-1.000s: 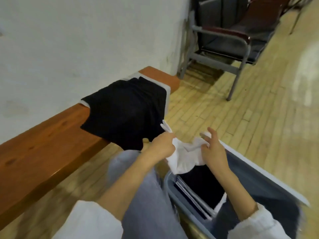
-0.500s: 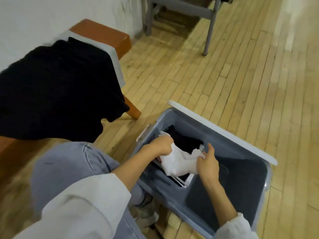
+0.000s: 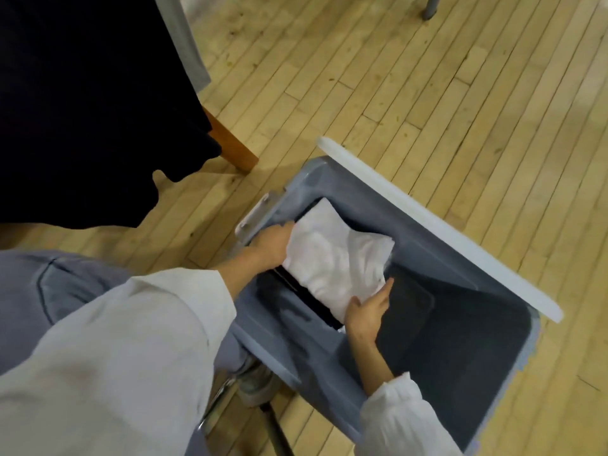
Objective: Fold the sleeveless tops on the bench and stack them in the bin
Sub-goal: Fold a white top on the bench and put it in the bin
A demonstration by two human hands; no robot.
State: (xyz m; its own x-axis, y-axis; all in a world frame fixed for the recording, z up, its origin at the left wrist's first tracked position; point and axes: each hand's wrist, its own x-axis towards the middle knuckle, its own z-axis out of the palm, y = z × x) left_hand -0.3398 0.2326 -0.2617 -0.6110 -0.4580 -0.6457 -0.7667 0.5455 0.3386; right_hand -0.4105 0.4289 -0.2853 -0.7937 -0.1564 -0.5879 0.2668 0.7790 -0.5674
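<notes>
Our left hand (image 3: 271, 241) and right hand (image 3: 367, 311), both gripping the folded white top (image 3: 332, 255), have now lowered it onto the stack in the bin (image 3: 411, 258); only release remains.

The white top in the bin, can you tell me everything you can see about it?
The white top is soft, wrinkly cloth folded into a rough rectangle. It lies flat at one end of the grey bin, on a stack of dark folded clothes whose edges peek out beneath it. The left hand touches its far-left edge and the right hand touches its near corner. One corner looks a bit rumpled. No print or label shows.
</notes>
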